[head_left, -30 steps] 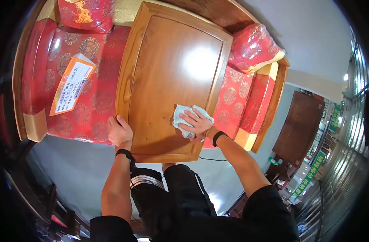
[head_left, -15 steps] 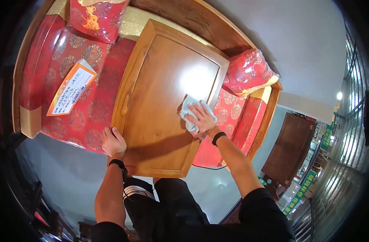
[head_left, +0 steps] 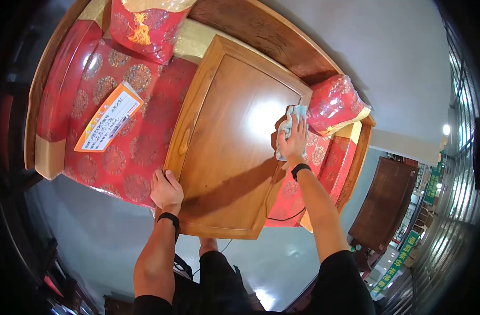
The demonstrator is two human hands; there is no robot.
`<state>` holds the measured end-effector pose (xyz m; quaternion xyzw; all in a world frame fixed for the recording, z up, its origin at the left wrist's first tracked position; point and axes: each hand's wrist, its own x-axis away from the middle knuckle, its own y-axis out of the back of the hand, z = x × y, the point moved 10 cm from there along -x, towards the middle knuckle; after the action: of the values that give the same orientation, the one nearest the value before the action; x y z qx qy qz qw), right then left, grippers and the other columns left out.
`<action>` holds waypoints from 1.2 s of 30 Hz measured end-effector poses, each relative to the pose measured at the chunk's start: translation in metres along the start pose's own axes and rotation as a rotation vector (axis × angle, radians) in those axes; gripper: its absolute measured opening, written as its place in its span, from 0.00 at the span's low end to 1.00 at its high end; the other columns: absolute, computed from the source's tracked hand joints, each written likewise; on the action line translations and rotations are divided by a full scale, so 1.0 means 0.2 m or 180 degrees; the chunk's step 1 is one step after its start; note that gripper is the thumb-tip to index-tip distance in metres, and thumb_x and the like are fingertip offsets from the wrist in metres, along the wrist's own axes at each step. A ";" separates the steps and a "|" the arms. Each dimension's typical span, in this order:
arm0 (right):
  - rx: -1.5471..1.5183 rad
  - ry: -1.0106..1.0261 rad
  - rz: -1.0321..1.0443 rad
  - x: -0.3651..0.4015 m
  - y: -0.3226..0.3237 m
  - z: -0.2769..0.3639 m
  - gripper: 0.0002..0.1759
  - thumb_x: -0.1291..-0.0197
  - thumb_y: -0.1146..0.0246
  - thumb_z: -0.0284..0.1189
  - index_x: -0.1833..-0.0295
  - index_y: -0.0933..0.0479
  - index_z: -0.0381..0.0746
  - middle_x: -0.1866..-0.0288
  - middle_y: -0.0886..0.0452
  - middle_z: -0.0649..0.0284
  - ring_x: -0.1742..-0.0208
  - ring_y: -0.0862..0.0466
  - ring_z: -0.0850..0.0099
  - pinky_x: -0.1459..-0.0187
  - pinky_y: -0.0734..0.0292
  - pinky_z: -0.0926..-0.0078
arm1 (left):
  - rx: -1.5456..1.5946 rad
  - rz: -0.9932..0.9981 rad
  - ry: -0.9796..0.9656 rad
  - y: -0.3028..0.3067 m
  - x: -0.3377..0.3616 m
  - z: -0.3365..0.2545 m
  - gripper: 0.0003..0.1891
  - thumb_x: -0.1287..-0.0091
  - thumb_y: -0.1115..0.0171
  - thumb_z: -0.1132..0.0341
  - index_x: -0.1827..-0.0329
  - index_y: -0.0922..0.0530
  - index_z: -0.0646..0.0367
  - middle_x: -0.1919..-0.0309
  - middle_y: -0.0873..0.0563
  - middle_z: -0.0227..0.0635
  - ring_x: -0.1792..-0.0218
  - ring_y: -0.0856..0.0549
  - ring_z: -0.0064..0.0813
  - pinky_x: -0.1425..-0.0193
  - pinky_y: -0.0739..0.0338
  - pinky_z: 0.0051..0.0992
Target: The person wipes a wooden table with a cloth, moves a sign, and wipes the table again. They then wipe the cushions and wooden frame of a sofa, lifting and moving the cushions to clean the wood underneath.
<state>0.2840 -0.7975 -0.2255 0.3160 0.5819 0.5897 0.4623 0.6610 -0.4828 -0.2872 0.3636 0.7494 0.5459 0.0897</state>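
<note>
A framed brown wooden panel (head_left: 224, 136) spans the middle of the view, in front of the red sofa. At its near left edge, my left hand (head_left: 166, 190) is closed on the frame, the fingertips partly out of sight. My right hand (head_left: 294, 139) holds a pale blue-white cloth (head_left: 285, 131) against the panel's right-hand frame. The cloth is bunched under the palm and fingers. A bright reflection and the shadow of my right arm lie across the wood.
The red patterned sofa (head_left: 114, 163) has a carved wooden back (head_left: 271, 31), plastic-wrapped cushions (head_left: 332, 102) and an orange-bordered price card (head_left: 110, 119). A thin dark cable (head_left: 284, 219) hangs near the panel's right side. Brown furniture (head_left: 384, 202) and a metal shutter (head_left: 455, 210) stand at right.
My right hand and the cloth have moved right and away from me, from the panel's inner face to its right frame. The view has shifted slightly; my left hand stays on the edge.
</note>
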 end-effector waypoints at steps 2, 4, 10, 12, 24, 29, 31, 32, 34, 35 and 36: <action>0.0031 -0.0177 -0.0054 0.09 0.02 0.07 0.41 0.40 0.38 0.43 0.22 0.32 0.39 0.20 0.33 0.37 0.18 0.36 0.38 0.19 0.44 0.36 | 0.0001 0.0008 -0.0012 0.01 0.01 -0.01 0.18 0.18 0.52 0.53 0.52 0.26 0.61 0.54 0.16 0.48 0.50 0.16 0.57 0.50 0.21 0.54; 0.0033 -0.0319 -0.0056 0.20 0.01 0.13 0.42 0.39 0.38 0.44 0.20 0.34 0.39 0.18 0.35 0.38 0.16 0.38 0.38 0.18 0.46 0.37 | -0.0016 -0.0068 -0.0080 0.03 0.00 -0.04 0.18 0.18 0.52 0.52 0.52 0.26 0.61 0.53 0.16 0.49 0.50 0.16 0.57 0.51 0.20 0.55; -0.0272 -0.0377 0.0222 0.73 0.02 0.63 0.50 0.43 0.36 0.47 0.16 0.37 0.39 0.14 0.41 0.38 0.15 0.42 0.35 0.17 0.53 0.31 | 0.0089 0.0072 -0.0001 0.02 0.00 -0.04 0.21 0.16 0.56 0.50 0.50 0.26 0.62 0.51 0.16 0.51 0.47 0.17 0.59 0.48 0.21 0.58; -0.0362 -0.0324 0.0356 0.93 0.05 0.89 0.50 0.44 0.35 0.47 0.17 0.36 0.40 0.14 0.41 0.40 0.15 0.43 0.35 0.18 0.53 0.28 | 0.0109 0.0136 0.0010 0.02 0.01 -0.02 0.23 0.16 0.57 0.49 0.49 0.26 0.63 0.50 0.16 0.51 0.46 0.17 0.59 0.46 0.20 0.57; -0.0345 -0.0941 0.1160 1.27 -0.01 1.32 0.49 0.42 0.35 0.53 0.14 0.37 0.56 0.10 0.53 0.40 0.11 0.55 0.34 0.20 0.62 0.20 | 0.0197 -0.0023 -0.0168 0.01 0.01 -0.02 0.21 0.17 0.53 0.51 0.51 0.25 0.64 0.50 0.16 0.53 0.48 0.17 0.60 0.46 0.20 0.55; -0.0349 -0.1081 0.1193 0.78 -0.05 1.13 0.51 0.37 0.36 0.55 0.11 0.45 0.56 0.09 0.61 0.37 0.11 0.61 0.32 0.21 0.66 0.17 | 0.0124 0.0093 -0.0135 0.02 0.00 -0.03 0.21 0.18 0.52 0.51 0.50 0.25 0.64 0.51 0.16 0.54 0.48 0.17 0.61 0.46 0.20 0.55; -0.0416 -0.1287 0.1501 0.50 -0.13 1.00 0.55 0.37 0.35 0.58 0.09 0.51 0.56 0.09 0.66 0.35 0.11 0.65 0.31 0.22 0.67 0.15 | 0.0142 -0.0009 -0.0197 0.02 0.00 -0.02 0.20 0.18 0.52 0.51 0.50 0.25 0.64 0.51 0.17 0.54 0.48 0.17 0.61 0.46 0.21 0.54; -0.0434 -0.1359 0.1645 0.35 -0.17 0.95 0.58 0.38 0.34 0.59 0.09 0.55 0.56 0.09 0.69 0.35 0.10 0.68 0.31 0.22 0.67 0.15 | 0.0156 -0.0062 -0.0163 0.03 0.00 -0.02 0.20 0.18 0.51 0.51 0.50 0.25 0.63 0.50 0.17 0.53 0.47 0.17 0.60 0.45 0.22 0.54; -0.0422 -0.1479 0.1944 0.16 -0.23 0.90 0.62 0.40 0.32 0.61 0.09 0.59 0.57 0.09 0.75 0.36 0.11 0.72 0.32 0.22 0.68 0.15 | 0.0070 0.0068 -0.0103 0.03 0.02 -0.01 0.20 0.18 0.51 0.51 0.49 0.25 0.63 0.50 0.17 0.52 0.46 0.18 0.59 0.45 0.22 0.53; -0.0384 -0.1499 0.2045 0.04 -0.26 0.88 0.64 0.41 0.31 0.61 0.08 0.60 0.57 0.09 0.77 0.36 0.11 0.74 0.33 0.22 0.69 0.16 | 0.0059 0.0109 -0.0081 0.01 0.00 -0.02 0.21 0.18 0.51 0.50 0.49 0.25 0.62 0.50 0.17 0.51 0.46 0.18 0.59 0.44 0.22 0.53; -0.0434 -0.1462 0.2069 -0.06 -0.28 0.87 0.65 0.42 0.31 0.62 0.08 0.61 0.58 0.09 0.77 0.36 0.11 0.75 0.33 0.22 0.69 0.16 | 0.0054 0.0206 -0.0026 -0.01 0.00 0.00 0.21 0.19 0.50 0.49 0.49 0.25 0.61 0.50 0.17 0.49 0.45 0.18 0.57 0.44 0.22 0.52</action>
<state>0.4565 -0.7453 -0.2570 0.5758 0.2928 0.6565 0.3896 0.6610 -0.4830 -0.2894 0.3907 0.7415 0.5408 0.0719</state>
